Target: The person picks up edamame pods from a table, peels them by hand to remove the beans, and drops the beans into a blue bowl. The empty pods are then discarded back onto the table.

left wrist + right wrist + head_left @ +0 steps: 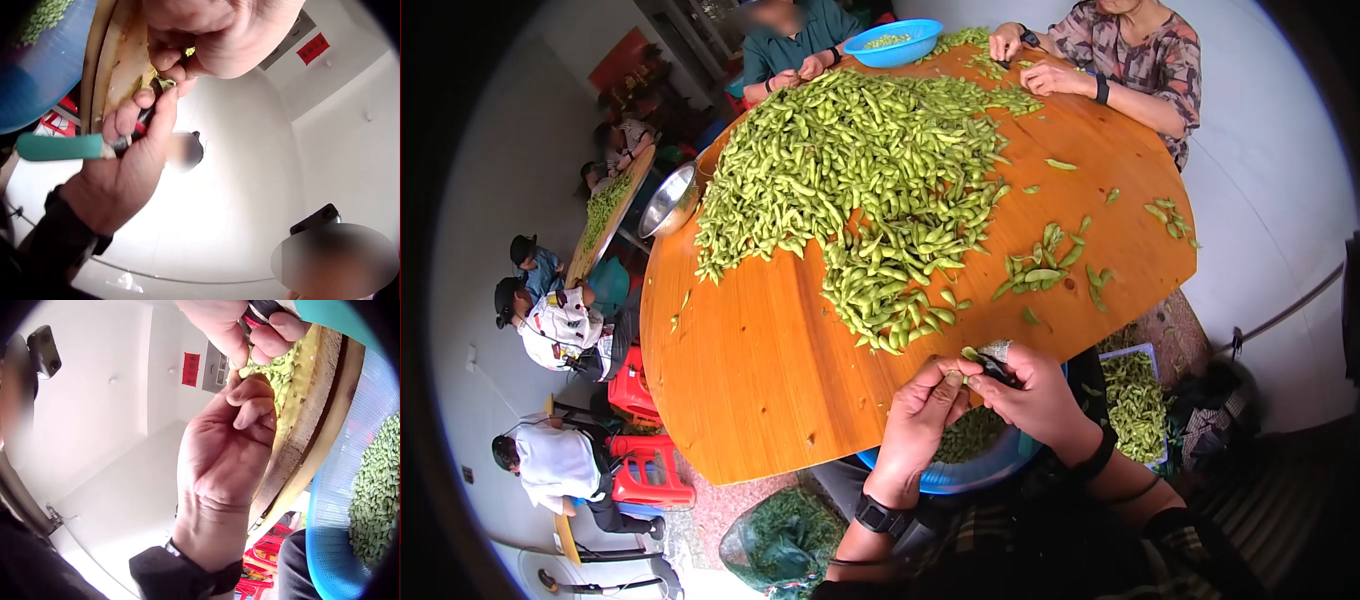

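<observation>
In the head view, both hands meet just above the near table edge. My left hand (922, 412) pinches a green bean pod (969, 354) between thumb and fingertips. The right hand (1032, 392) grips a small dark tool (997, 370), its tip against the pod. In the left wrist view the tool's green handle (59, 147) sticks out below the right hand (134, 169), and the left hand (219, 31) is at the top. The right wrist view shows the left hand's curled fingers (253, 403) beside the tool (265, 309); the pod is mostly hidden there.
A big pile of pods (830, 160) covers much of the wooden table (750, 370). A blue basin (925, 485) of shelled beans sits below my hands. Two people sit across the table, near another blue basin (890, 55). A metal bowl (668, 205) stands at the left edge.
</observation>
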`<state>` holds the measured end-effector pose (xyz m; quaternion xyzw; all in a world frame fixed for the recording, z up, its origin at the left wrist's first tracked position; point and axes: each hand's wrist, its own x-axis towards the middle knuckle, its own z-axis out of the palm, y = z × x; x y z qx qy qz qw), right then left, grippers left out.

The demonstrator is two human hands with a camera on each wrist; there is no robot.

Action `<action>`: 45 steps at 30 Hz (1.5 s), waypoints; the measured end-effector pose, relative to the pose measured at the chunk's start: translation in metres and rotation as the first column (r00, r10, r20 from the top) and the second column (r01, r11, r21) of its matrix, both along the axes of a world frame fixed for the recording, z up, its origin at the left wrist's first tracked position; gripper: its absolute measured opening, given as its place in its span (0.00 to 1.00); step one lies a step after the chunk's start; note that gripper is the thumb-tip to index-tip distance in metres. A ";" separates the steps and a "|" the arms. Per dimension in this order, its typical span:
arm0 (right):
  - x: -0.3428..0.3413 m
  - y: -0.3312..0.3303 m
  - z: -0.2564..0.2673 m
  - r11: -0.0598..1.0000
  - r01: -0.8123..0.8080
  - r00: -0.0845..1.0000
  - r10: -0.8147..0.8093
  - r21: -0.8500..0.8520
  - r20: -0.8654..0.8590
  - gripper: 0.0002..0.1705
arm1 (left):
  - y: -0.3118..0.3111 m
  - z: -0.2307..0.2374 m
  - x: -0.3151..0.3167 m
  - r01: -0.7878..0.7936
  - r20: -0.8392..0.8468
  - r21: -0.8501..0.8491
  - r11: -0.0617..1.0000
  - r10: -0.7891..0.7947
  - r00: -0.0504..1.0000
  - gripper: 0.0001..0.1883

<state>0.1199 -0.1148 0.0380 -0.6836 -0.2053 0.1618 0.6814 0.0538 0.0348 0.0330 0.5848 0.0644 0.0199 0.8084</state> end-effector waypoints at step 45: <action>0.081 -0.084 0.000 0.974 0.220 0.965 -0.225 -0.051 -0.134 0.12 | -0.005 0.050 -0.001 0.020 0.011 0.957 0.291 -0.105 0.994 0.10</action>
